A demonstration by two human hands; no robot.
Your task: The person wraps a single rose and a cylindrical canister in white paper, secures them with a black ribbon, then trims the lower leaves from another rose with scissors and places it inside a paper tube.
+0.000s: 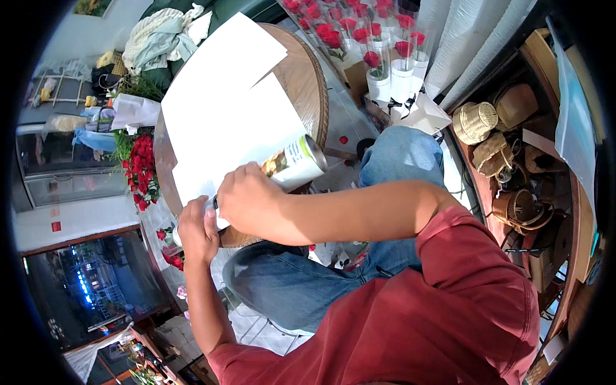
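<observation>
A cylindrical can [296, 160] with a white, green and brown printed label lies tilted over the near edge of a round wooden table [307, 83]. My right hand [247, 197] is closed over its middle, fingers curled on the far side. At the lower left end of the same white cylinder my left hand [197, 226] grips with the thumb on top. A small black piece shows between the two hands; I cannot tell what it is. Large white paper sheets [224, 122] cover much of the table beyond my hands, brightly lit.
Red roses in clear sleeves stand in white cylinders [402, 82] at the far right. A bunch of red roses [139, 168] lies left of the table. Wicker baskets [475, 122] fill a shelf on the right. A loose red bloom [343, 139] is on the floor.
</observation>
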